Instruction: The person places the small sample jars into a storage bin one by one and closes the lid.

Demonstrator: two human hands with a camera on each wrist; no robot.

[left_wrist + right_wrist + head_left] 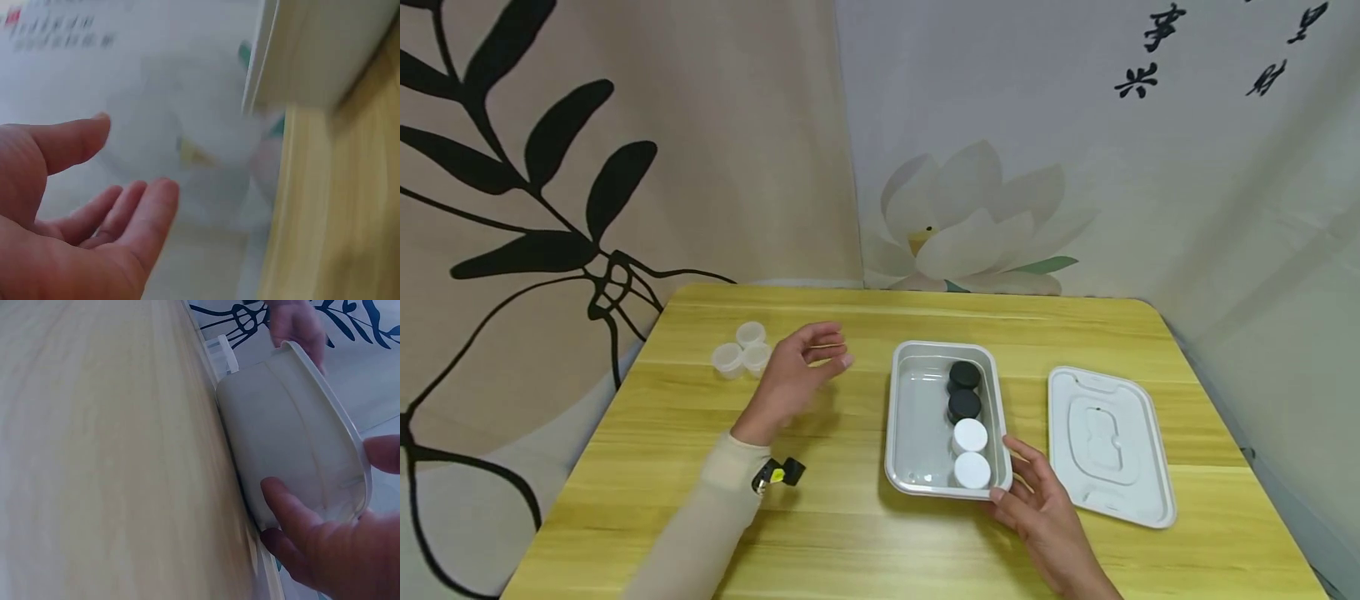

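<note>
A white rectangular tray (917, 417) stands mid-table, with two black round-topped pieces (964, 392) and two white ones (971, 454) lined up along its right side. At the tray's near right corner, my right hand (1045, 517) grips it. In the right wrist view, the fingers (290, 509) lie against the tray's outer wall (281, 431), and the thumb touches the rim. My left hand (797, 375) hovers left of the tray, holding nothing, its fingers relaxed and thumb apart in the left wrist view. Close behind it sit three small translucent round containers (727, 360).
A white rectangular lid (1112, 450) with a moulded centre lies on the table right of the tray. The wooden table (820, 533) ends at a printed curtain (760, 150) at the back. A small black device (778, 472) is strapped to the left wrist.
</note>
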